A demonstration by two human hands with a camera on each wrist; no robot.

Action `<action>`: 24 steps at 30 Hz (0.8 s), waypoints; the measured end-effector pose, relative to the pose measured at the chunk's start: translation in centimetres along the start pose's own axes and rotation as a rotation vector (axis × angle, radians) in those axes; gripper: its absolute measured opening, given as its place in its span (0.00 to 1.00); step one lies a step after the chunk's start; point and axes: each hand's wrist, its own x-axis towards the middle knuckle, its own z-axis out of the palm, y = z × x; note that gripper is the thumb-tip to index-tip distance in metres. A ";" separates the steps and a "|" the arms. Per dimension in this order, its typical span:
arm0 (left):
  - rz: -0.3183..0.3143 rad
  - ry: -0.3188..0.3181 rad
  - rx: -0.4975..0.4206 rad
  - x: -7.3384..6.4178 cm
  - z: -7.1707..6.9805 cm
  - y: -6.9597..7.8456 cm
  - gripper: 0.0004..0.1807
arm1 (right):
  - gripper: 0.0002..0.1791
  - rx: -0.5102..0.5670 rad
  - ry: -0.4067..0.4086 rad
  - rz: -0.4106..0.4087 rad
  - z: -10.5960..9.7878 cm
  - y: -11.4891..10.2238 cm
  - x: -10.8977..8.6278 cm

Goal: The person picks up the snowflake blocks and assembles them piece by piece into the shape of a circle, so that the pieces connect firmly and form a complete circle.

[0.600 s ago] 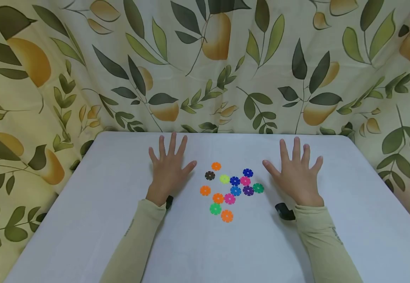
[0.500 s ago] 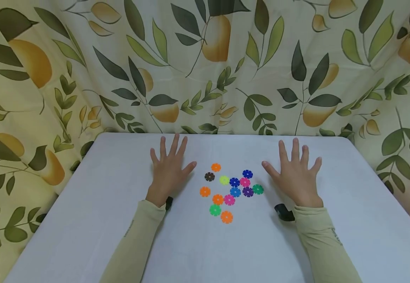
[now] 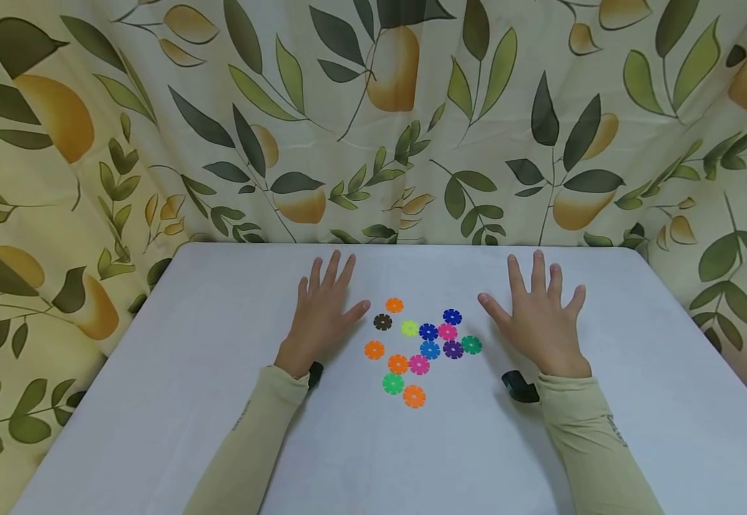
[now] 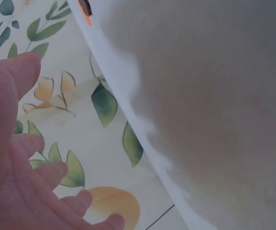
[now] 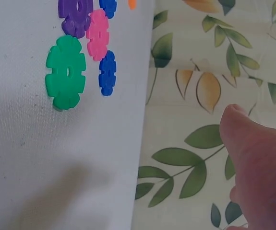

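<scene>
Several notched plastic discs, like snowflake building pieces, lie flat between my two hands in the head view. My left hand is spread over the table left of them, its thumb pointing toward the brown disc and the upper orange disc. On the other side my right hand is spread too, palm down, and the dark green disc is the nearest to it. That green disc shows large in the right wrist view, beside a purple disc and a pink disc. Neither hand holds anything.
The white table carries the discs and ends at a straight far edge. A curtain printed with leaves and fruit hangs behind it and along the left. Black wrist cameras, such as the right one, sit under both wrists.
My left hand has shifted a little to the right, toward the discs, and turned slightly. The right hand and the discs have stayed in place.
</scene>
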 end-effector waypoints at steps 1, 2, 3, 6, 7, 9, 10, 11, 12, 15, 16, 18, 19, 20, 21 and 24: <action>0.005 -0.004 -0.013 0.0 0.1 0.1 0.49 | 0.52 0.002 -0.002 0.000 0.0 0.0 0.0; 0.011 -0.009 -0.031 0.0 0.1 0.2 0.49 | 0.52 0.002 -0.003 0.000 0.0 0.0 -0.1; 0.015 -0.013 -0.051 0.1 0.2 0.3 0.49 | 0.53 0.003 -0.003 -0.001 0.0 0.0 -0.1; 0.024 -0.023 -0.108 0.1 0.4 0.5 0.50 | 0.53 0.000 0.002 -0.010 0.0 0.0 -0.1; 0.022 -0.026 -0.128 0.1 0.5 0.7 0.50 | 0.52 0.000 0.003 -0.013 0.0 -0.1 -0.1; 0.019 -0.034 -0.165 0.0 0.6 0.9 0.51 | 0.52 0.000 0.003 -0.019 0.0 -0.2 -0.2; 0.018 -0.036 -0.182 0.0 0.6 1.0 0.51 | 0.52 -0.001 0.004 -0.021 0.0 -0.2 -0.2; 0.019 -0.038 -0.202 0.0 0.6 1.1 0.51 | 0.52 0.001 0.004 -0.023 0.0 -0.3 -0.2; 0.018 -0.040 -0.222 -0.1 0.5 1.2 0.50 | 0.52 0.001 0.004 -0.023 0.0 -0.4 -0.2; 0.022 -0.059 -0.289 -0.2 0.4 1.5 0.50 | 0.52 0.001 0.005 -0.021 0.0 -0.5 -0.2; 0.021 -0.070 -0.313 -0.1 0.4 1.6 0.49 | 0.52 0.001 0.003 -0.019 0.0 -0.5 -0.2; 0.015 -0.099 -0.358 -0.1 0.4 1.8 0.48 | 0.52 0.006 -0.002 -0.017 0.0 -0.4 -0.2; 0.007 -0.115 -0.381 -0.1 0.4 1.9 0.47 | 0.52 0.008 -0.006 -0.017 0.0 -0.4 -0.2; 0.001 -0.130 -0.399 -0.1 0.4 1.9 0.47 | 0.52 0.010 -0.011 -0.017 -0.1 -0.4 -0.2; -0.006 -0.144 -0.416 -0.1 0.5 1.9 0.46 | 0.52 0.012 -0.015 -0.018 -0.1 -0.4 -0.2; -0.021 -0.172 -0.454 -0.1 0.5 1.9 0.44 | 0.52 0.016 -0.024 -0.022 -0.2 -0.4 -0.3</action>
